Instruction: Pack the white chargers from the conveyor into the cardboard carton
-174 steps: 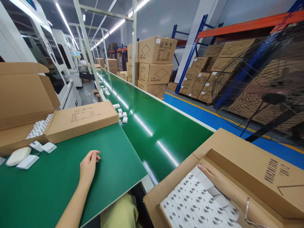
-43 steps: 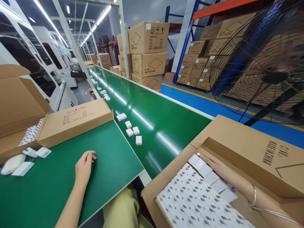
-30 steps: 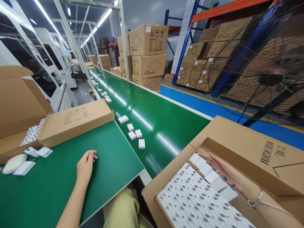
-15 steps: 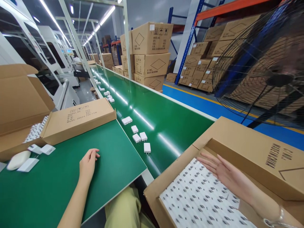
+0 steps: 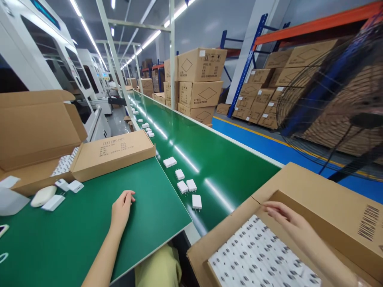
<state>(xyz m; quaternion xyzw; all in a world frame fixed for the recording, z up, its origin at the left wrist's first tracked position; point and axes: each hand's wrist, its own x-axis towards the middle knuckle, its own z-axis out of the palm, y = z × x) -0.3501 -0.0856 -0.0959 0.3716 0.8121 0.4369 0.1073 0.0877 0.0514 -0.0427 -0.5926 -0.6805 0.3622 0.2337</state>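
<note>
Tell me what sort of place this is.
Most likely a factory packing line beside a warehouse. A long green conveyor belt carries small white chargers, an open carton at the right hand holds rows of them, and blue-and-orange racking stands over stacked cartons.

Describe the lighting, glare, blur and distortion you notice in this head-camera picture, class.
Head view: ceiling strip lights throw bright streaks of glare down the green conveyor belt; the wide lens bends the white frame posts and stretches the edges; the black fan on the right is smeared by blur; the right hand over the open cardboard box looks slightly soft, the left hand sharp.
</note>
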